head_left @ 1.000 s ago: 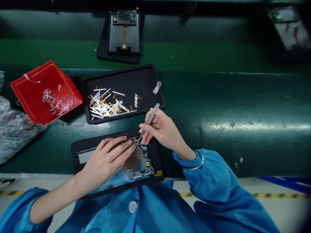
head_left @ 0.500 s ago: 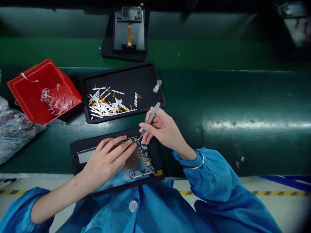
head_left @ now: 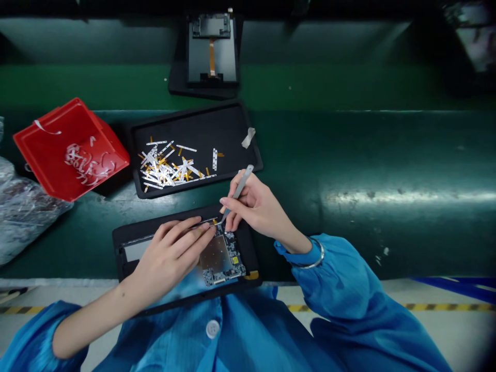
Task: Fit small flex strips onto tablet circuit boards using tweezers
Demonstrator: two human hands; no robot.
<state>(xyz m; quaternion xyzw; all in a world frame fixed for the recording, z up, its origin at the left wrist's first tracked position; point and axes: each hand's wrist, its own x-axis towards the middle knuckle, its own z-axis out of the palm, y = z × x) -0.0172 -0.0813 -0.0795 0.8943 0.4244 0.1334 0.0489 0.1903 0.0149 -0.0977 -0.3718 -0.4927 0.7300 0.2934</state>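
Observation:
A tablet-like device with a bare circuit board (head_left: 227,256) lies in a black tray (head_left: 253,248) at the bench's front edge. My left hand (head_left: 176,250) rests across the device, fingers stretched out flat and their tips at the board's upper edge. Between the thumb and fingers of my right hand (head_left: 253,204) is a pair of grey tweezers (head_left: 242,182). Their bent tip reaches down to a small orange flex strip (head_left: 214,222) at the board's top edge, close to my left fingertips. Whether the tip grips the strip is too small to tell.
Behind the device, a black tray (head_left: 232,121) holds a pile of white strips with orange tails (head_left: 166,168). On the left stand a red bin (head_left: 50,155) with white scraps and a plastic-wrapped bundle (head_left: 29,206). Another opened device (head_left: 212,54) sits at the back.
My hands and the tweezers stay almost in place, the right hand shifting slightly left. The whole view has moved a little.

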